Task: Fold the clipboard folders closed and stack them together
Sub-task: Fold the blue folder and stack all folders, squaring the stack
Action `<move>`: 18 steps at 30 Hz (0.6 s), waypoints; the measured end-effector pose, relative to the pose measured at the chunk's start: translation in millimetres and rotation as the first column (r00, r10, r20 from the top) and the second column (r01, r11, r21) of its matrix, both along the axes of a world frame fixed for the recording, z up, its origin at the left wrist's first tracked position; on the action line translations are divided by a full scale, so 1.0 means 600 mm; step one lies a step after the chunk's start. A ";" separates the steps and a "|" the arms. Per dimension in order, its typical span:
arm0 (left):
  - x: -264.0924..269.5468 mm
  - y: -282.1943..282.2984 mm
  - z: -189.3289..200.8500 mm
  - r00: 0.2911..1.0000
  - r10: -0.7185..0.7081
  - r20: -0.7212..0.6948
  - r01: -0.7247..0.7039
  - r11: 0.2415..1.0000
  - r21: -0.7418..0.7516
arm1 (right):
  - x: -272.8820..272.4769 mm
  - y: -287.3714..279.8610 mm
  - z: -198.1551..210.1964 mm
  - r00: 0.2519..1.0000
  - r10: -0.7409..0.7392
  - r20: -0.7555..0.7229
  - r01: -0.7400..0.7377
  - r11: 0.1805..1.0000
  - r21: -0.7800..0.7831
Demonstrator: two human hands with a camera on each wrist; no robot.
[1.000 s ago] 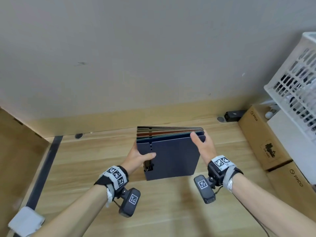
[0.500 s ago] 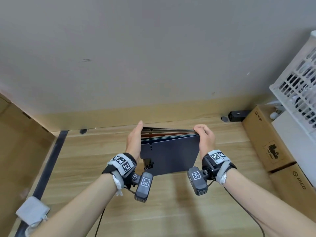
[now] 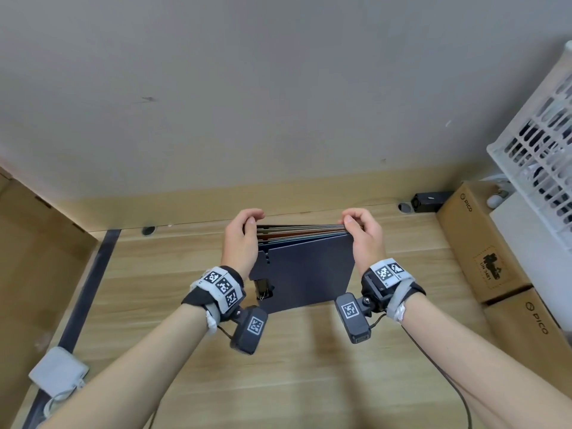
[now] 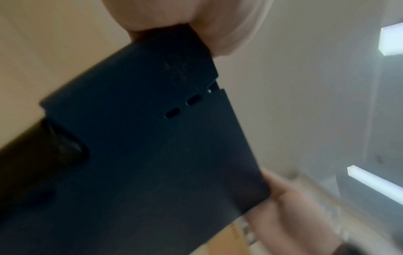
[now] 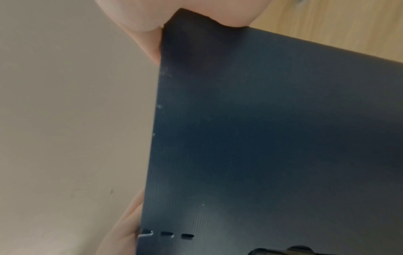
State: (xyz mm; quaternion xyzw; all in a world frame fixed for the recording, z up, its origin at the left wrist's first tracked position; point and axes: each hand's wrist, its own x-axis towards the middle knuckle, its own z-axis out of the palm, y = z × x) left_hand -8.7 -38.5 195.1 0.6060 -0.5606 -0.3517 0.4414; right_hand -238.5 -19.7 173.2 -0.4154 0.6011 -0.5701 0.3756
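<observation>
Stack of folders (image 3: pixel 305 267) stands on edge at table (image 3: pixel 278 382) centre, tilted back, navy cover facing the camera, coloured edges fanned at 12 o'clock. Looks like squaring-up: standing them on the bottom edge lets gravity align them. Left hand (image 3: pixel 243 239) at the stack's 10 o'clock corner, fingers curled over the top edge, gripping it. Right hand (image 3: pixel 365 239) at the 2 o'clock corner, same hold, thumb and fingers pinching the top edges. Wrist views confirm skin on both upper corners. A black clip (image 3: pixel 263 289) shows through the cover cutout at 7 o'clock.

Versus half a second ago: left fingers were extended flat along the side, now curled over the top. Right hand barely changed. Stack in the same spot, fan slightly tighter. Cardboard boxes (image 3: pixel 483 243) at 3 o'clock untouched.
</observation>
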 end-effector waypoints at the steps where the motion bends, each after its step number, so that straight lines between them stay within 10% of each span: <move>1: 0.002 -0.003 0.005 0.993 -0.051 0.107 0.055 0.998 -0.032 | -0.001 -0.004 0.004 1.000 0.010 -0.009 -0.010 1.000 -0.011; 7: -0.006 0.006 0.011 0.549 -0.252 0.797 0.426 0.905 -0.007 | -0.005 -0.009 0.006 0.996 0.076 -0.056 -0.077 0.997 -0.017; 18: -0.020 -0.009 0.004 0.656 -0.144 0.741 0.282 0.957 -0.064 | -0.055 0.029 -0.044 0.970 0.242 0.006 -0.242 0.965 0.106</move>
